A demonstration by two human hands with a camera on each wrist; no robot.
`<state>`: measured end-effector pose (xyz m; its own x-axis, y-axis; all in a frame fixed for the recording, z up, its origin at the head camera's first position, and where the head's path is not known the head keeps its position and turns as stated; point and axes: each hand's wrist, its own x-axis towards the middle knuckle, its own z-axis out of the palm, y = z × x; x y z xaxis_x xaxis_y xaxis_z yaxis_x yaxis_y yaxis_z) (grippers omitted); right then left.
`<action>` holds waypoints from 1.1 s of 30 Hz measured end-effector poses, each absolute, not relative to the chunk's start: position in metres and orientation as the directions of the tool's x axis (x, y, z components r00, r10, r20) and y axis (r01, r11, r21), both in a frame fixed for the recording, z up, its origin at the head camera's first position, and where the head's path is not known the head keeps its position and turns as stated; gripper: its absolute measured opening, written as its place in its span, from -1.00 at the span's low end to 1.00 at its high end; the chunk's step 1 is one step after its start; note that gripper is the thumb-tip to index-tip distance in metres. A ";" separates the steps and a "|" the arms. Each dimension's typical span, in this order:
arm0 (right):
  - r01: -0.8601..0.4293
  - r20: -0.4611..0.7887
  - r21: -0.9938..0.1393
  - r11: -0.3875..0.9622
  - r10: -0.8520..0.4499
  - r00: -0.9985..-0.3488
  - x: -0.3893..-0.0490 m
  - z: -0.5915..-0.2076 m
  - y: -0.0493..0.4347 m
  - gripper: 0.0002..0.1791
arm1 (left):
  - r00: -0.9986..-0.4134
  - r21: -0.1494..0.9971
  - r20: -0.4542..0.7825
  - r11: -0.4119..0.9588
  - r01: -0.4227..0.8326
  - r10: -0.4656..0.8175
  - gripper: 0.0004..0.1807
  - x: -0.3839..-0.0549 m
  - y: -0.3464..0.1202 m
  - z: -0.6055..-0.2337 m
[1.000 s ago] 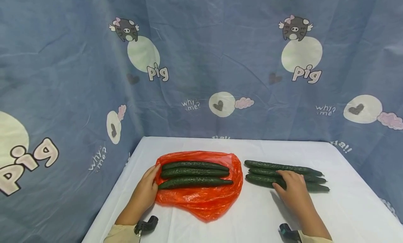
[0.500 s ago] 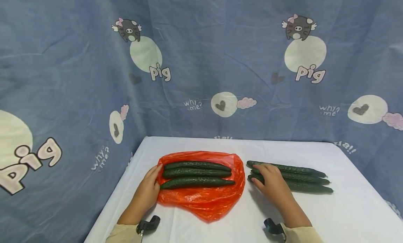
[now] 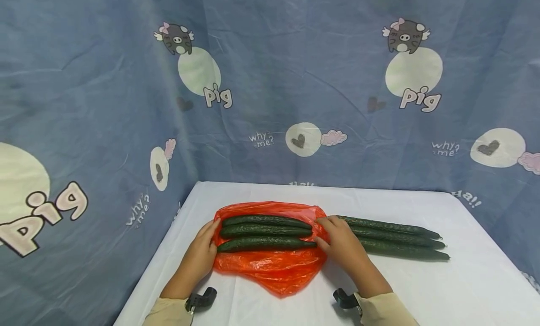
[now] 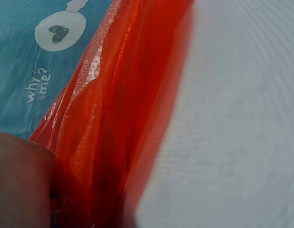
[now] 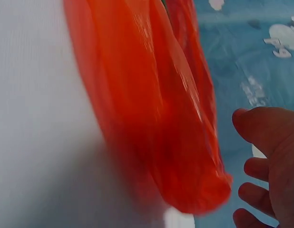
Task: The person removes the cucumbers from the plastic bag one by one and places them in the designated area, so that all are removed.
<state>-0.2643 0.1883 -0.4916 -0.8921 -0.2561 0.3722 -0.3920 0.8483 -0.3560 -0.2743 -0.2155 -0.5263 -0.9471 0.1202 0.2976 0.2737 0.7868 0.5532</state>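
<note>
Three dark green cucumbers (image 3: 266, 231) lie side by side on a red plastic bag (image 3: 274, 269) on the table. My left hand (image 3: 196, 255) rests against the bag's left edge, fingers extended beside the cucumbers' ends. In the left wrist view, part of that hand (image 4: 21, 180) meets the red film. My right hand (image 3: 343, 244) is at the bag's right edge, its fingertips overlapping it in the head view. The right wrist view shows its fingers (image 5: 261, 128) loosely spread, with nothing in them. Behind it lie three more cucumbers (image 3: 405, 241), their left ends partly covered by the hand.
A white cloth (image 3: 261, 194) covers the table. Blue patterned fabric (image 3: 253, 63) hangs behind and at the sides. Each wrist carries a small black device, one on the left (image 3: 202, 299) and one on the right (image 3: 346, 299).
My right hand has moved left, from over the right group of cucumbers to the bag's right edge. The left hand stays at the bag. The cucumbers remain in place.
</note>
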 end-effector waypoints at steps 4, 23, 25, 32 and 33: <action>-0.399 0.339 -0.368 0.840 -0.278 -0.898 -0.264 -0.493 0.171 -0.40 | -0.948 0.564 0.296 0.779 0.275 0.120 -0.22 -0.273 -0.215 -0.528; -0.479 0.335 -0.315 0.819 -0.376 -0.864 -0.269 -0.491 0.102 -0.44 | -0.947 0.564 0.298 0.778 0.276 0.120 -0.23 -0.272 -0.217 -0.526; -0.472 0.320 -0.313 0.825 -0.376 -0.870 -0.269 -0.494 0.097 -0.41 | -0.948 0.564 0.293 0.780 0.273 0.120 -0.24 -0.273 -0.217 -0.527; -0.454 0.276 -0.341 0.823 -0.374 -0.886 -0.269 -0.507 0.080 -0.34 | -0.951 0.571 0.285 0.776 0.267 0.118 -0.23 -0.275 -0.217 -0.527; -0.454 0.273 -0.350 0.819 -0.375 -0.886 -0.269 -0.508 0.078 -0.35 | -0.951 0.570 0.285 0.776 0.269 0.120 -0.23 -0.275 -0.217 -0.526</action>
